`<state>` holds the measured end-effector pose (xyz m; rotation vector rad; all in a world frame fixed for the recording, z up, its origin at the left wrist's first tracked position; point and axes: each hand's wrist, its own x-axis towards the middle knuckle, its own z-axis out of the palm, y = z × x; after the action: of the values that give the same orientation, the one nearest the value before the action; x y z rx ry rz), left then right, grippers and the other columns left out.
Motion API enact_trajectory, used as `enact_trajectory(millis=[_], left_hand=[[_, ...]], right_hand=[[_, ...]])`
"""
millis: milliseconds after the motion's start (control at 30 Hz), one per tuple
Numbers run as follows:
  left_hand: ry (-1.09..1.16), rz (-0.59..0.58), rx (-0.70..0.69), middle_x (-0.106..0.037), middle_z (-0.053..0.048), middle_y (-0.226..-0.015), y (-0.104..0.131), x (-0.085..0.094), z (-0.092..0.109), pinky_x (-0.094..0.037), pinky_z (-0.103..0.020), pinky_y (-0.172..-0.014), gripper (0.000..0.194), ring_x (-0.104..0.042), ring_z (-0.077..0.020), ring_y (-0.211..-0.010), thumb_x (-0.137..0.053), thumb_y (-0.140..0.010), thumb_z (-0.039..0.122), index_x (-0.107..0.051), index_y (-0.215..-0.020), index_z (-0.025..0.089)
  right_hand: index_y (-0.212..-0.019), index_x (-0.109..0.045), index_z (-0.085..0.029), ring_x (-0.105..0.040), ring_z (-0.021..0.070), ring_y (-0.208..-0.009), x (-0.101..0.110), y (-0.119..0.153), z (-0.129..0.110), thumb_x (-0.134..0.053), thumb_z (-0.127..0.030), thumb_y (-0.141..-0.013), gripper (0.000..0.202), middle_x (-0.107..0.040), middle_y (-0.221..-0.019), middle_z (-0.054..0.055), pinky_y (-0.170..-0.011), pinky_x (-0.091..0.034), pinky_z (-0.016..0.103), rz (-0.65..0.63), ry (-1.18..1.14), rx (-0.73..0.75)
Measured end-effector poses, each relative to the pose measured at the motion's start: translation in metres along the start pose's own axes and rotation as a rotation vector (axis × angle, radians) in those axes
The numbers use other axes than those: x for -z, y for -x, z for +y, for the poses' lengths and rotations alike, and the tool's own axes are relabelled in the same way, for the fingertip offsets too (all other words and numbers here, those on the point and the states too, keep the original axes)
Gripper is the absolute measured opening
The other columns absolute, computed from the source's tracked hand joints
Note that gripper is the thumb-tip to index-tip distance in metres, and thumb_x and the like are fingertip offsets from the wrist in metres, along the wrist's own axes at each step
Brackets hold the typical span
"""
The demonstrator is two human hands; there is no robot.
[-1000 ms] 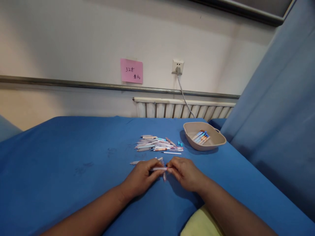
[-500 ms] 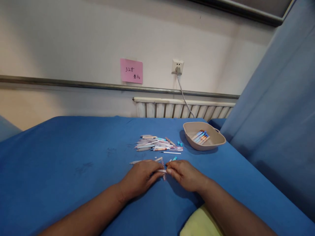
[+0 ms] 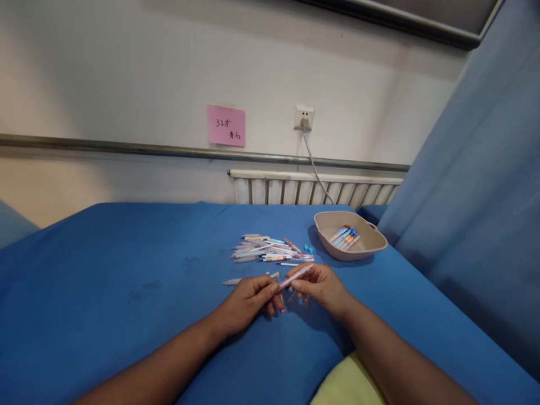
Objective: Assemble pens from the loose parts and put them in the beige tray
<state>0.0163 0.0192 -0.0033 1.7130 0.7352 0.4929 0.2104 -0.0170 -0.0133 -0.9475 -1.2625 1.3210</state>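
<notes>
A pale pink pen barrel (image 3: 297, 276) slants up to the right between my two hands. My left hand (image 3: 250, 298) is closed, pinching its lower end between thumb and fingers. The fingers of my right hand (image 3: 321, 288) are curled around its upper part. Under my hands lie small pen parts, mostly hidden by the fingers. Just behind them is a heap of pens and pen parts (image 3: 265, 250). A grey pen (image 3: 232, 282) lies beside my left hand.
A beige basket (image 3: 371, 247) holding several pens stands at the back right. Small blue pieces (image 3: 308, 248) lie near it. Blue cloth (image 3: 126, 332) covers the table. Something yellow (image 3: 348, 385) is at the front edge. A blue curtain (image 3: 476, 185) hangs on the right.
The pink pen barrel has gone from lying level between my fingertips to slanting up to the right. My right hand has turned and its fingers have moved along the barrel.
</notes>
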Motion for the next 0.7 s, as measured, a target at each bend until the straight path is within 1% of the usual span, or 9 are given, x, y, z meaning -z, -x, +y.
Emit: enact_trajectory(millis=[100, 200, 333, 400, 467, 533, 600, 633, 700], left_hand=[[0.13, -0.042, 0.026, -0.065, -0.005, -0.068, 0.001, -0.007, 0.001, -0.043, -0.021, -0.05, 0.043, -0.057, -0.0109, -0.052, -0.047, -0.087, 0.052, -0.06, -0.078, 0.012], [0.212, -0.051, 0.041, -0.066, -0.005, -0.068, 0.001, -0.012, 0.001, -0.043, -0.021, -0.049, 0.044, -0.058, -0.0112, -0.051, -0.045, -0.087, 0.054, -0.058, -0.085, 0.012], [0.181, -0.02, 0.047, -0.066, -0.005, -0.068, 0.002, -0.015, 0.002, -0.041, -0.02, -0.05, 0.043, -0.058, -0.0112, -0.054, -0.047, -0.087, 0.053, -0.059, -0.082, 0.012], [0.167, -0.009, 0.058, -0.065, -0.004, -0.067, 0.003, -0.014, 0.005, -0.039, -0.02, -0.05, 0.042, -0.056, -0.0108, -0.054, -0.05, -0.086, 0.052, -0.059, -0.079, 0.012], [0.176, 0.01, 0.066, -0.064, -0.004, -0.067, 0.003, -0.012, 0.008, -0.039, -0.02, -0.05, 0.039, -0.055, -0.0108, -0.054, -0.054, -0.083, 0.051, -0.059, -0.077, 0.013], [0.16, 0.054, 0.045, -0.063, -0.003, -0.066, 0.001, -0.006, 0.014, -0.04, -0.021, -0.05, 0.037, -0.054, -0.0106, -0.053, -0.058, -0.081, 0.05, -0.058, -0.076, 0.013], [0.082, 0.125, -0.01, -0.062, -0.001, -0.063, -0.008, 0.001, 0.025, -0.04, -0.021, -0.051, 0.035, -0.053, -0.0106, -0.053, -0.059, -0.08, 0.048, -0.059, -0.075, 0.014], [0.016, 0.159, -0.04, -0.062, -0.001, -0.063, -0.016, 0.005, 0.033, -0.039, -0.021, -0.052, 0.035, -0.053, -0.0109, -0.053, -0.057, -0.08, 0.048, -0.059, -0.074, 0.014], [-0.163, 0.212, -0.104, -0.064, -0.002, -0.068, -0.038, 0.009, 0.052, -0.041, -0.023, -0.055, 0.034, -0.056, -0.0133, -0.059, -0.055, -0.082, 0.047, -0.061, -0.075, 0.014]], right_hand=[[-0.081, -0.069, -0.014, -0.053, 0.0103, -0.054, -0.008, 0.002, -0.004, -0.073, -0.038, -0.069, 0.027, -0.065, -0.068, 0.003, -0.051, -0.042, 0.023, -0.066, -0.016, 0.028], [-0.077, -0.068, -0.014, -0.052, 0.0104, -0.052, -0.013, 0.003, -0.004, -0.072, -0.039, -0.071, 0.026, -0.062, -0.063, 0.002, -0.05, -0.042, 0.024, -0.045, -0.007, 0.081], [-0.071, -0.063, -0.014, -0.049, 0.0098, -0.05, -0.015, 0.003, -0.001, -0.073, -0.042, -0.071, 0.029, -0.058, -0.058, 0.0, -0.048, -0.04, 0.023, -0.001, 0.009, 0.1], [-0.072, -0.062, -0.014, -0.049, 0.0094, -0.05, -0.014, 0.002, 0.0, -0.072, -0.044, -0.07, 0.032, -0.058, -0.059, 0.0, -0.047, -0.039, 0.022, -0.01, -0.01, 0.088], [-0.078, -0.061, -0.014, -0.05, 0.0091, -0.05, -0.013, 0.0, 0.0, -0.073, -0.047, -0.069, 0.036, -0.059, -0.062, 0.0, -0.047, -0.039, 0.022, -0.05, -0.045, 0.065], [-0.085, -0.06, -0.014, -0.051, 0.0087, -0.051, -0.011, -0.004, 0.001, -0.074, -0.048, -0.067, 0.041, -0.061, -0.066, 0.001, -0.049, -0.04, 0.021, -0.116, -0.077, 0.028], [-0.087, -0.058, -0.014, -0.052, 0.0083, -0.051, -0.009, -0.008, 0.004, -0.074, -0.051, -0.066, 0.046, -0.061, -0.067, 0.0, -0.05, -0.04, 0.021, -0.186, -0.084, -0.025], [-0.085, -0.056, -0.015, -0.053, 0.0082, -0.051, -0.008, -0.01, 0.007, -0.073, -0.053, -0.066, 0.046, -0.061, -0.067, 0.0, -0.05, -0.04, 0.021, -0.213, -0.073, -0.054], [-0.081, -0.055, -0.015, -0.052, 0.0081, -0.049, -0.008, -0.014, 0.013, -0.071, -0.055, -0.067, 0.046, -0.059, -0.06, -0.002, -0.049, -0.039, 0.02, -0.245, -0.014, -0.097]])
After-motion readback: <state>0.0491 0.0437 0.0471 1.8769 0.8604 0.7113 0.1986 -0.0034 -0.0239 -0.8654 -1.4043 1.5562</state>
